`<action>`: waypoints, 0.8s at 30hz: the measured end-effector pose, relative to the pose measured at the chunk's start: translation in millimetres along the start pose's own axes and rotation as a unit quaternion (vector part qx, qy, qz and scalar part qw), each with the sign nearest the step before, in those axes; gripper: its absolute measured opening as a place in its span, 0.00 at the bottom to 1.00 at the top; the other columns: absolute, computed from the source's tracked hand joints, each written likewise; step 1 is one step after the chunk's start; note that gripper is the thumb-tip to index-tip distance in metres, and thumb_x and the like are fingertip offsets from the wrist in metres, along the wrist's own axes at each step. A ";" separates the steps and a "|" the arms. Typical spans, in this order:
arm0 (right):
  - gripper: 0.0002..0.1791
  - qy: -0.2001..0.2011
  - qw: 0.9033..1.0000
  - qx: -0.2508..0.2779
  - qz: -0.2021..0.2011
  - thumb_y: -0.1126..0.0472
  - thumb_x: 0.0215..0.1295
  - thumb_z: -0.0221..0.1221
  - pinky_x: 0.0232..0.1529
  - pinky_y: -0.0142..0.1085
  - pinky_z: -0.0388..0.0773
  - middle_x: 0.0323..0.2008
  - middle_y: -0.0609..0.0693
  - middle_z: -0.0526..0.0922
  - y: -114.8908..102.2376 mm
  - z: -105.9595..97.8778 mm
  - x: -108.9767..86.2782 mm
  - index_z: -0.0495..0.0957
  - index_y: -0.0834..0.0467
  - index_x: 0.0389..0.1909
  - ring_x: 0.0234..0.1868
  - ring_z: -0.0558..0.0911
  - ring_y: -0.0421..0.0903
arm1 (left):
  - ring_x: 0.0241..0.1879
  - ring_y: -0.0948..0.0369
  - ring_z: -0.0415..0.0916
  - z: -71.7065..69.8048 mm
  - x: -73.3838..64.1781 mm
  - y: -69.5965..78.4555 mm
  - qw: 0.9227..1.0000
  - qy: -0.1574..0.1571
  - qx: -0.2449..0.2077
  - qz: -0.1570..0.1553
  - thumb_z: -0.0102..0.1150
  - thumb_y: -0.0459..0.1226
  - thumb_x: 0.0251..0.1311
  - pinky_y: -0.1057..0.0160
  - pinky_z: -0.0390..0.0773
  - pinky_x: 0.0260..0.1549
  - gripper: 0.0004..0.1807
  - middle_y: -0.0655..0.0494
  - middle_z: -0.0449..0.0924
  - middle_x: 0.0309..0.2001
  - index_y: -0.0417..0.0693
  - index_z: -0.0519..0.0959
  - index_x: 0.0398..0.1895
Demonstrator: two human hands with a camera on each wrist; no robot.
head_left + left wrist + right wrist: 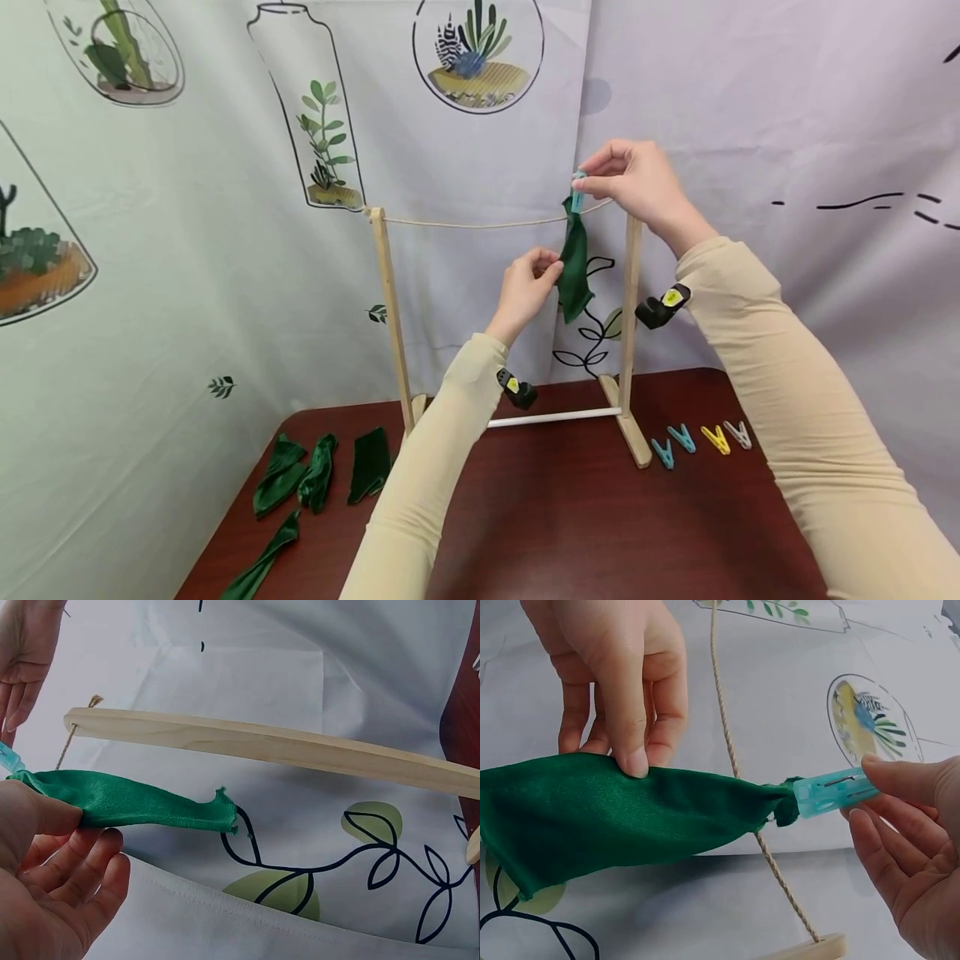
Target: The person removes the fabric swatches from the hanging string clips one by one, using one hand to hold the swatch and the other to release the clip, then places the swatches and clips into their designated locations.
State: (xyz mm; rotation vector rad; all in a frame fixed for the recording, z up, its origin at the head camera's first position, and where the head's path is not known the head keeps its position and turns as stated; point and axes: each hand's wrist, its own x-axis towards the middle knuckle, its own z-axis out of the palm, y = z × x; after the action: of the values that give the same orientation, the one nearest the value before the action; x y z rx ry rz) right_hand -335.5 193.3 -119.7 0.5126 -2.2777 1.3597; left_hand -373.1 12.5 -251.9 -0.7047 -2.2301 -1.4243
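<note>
A dark green piece of cloth (574,271) hangs at the string (480,226), towards the right post. My right hand (637,179) pinches a light blue clothespin (836,791) between thumb and fingers; its jaws sit on the gathered top end of the cloth. Lower down, my left hand (525,287) pinches the cloth's edge between thumb and fingers. In the right wrist view the string passes by the cloth just below the clothespin. The left wrist view shows the cloth's lower end hanging free past my left thumb.
A wooden frame (390,308) with a white crossbar (555,417) stands on the dark red table (570,517). More green cloths (370,467) lie at the left. Right of the frame lie blue clothespins (682,437), a yellow clothespin (716,440) and a grey clothespin (738,434). A printed curtain (480,158) hangs behind.
</note>
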 end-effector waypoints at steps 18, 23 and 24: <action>0.26 -0.005 0.998 0.033 0.048 0.54 0.61 0.72 0.48 0.33 0.77 0.42 0.43 0.84 1.7 -16.2 -5.2 0.79 0.59 0.58 0.38 0.85 0.41 | 0.35 0.61 0.77 -5.6 1.7 3.2 0.994 0.018 -0.094 -0.056 0.58 0.35 0.70 0.67 0.79 0.36 0.09 0.49 0.83 0.39 0.39 0.80 0.46; 0.23 -0.001 0.997 0.057 0.046 0.56 0.60 0.72 0.42 0.29 0.79 0.42 0.43 0.84 7.3 -25.4 -9.0 0.80 0.57 0.54 0.36 0.85 0.38 | 0.35 0.62 0.74 -12.1 1.5 2.0 0.989 0.021 -0.131 -0.059 0.56 0.35 0.71 0.67 0.77 0.35 0.08 0.50 0.81 0.40 0.39 0.79 0.45; 0.21 0.000 0.997 0.060 0.046 0.56 0.60 0.72 0.42 0.28 0.79 0.42 0.43 0.84 8.5 -27.5 -10.0 0.80 0.56 0.53 0.36 0.85 0.38 | 0.35 0.62 0.73 -13.7 1.2 1.8 0.990 0.022 -0.130 -0.057 0.56 0.35 0.71 0.67 0.76 0.35 0.08 0.50 0.81 0.40 0.39 0.79 0.45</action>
State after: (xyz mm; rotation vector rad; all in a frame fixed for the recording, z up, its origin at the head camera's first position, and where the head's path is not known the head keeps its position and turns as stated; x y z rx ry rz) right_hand -326.7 222.5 -119.7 0.4507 -2.2559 1.5478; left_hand -372.1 0.8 -244.5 -0.6268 -2.1018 -1.7916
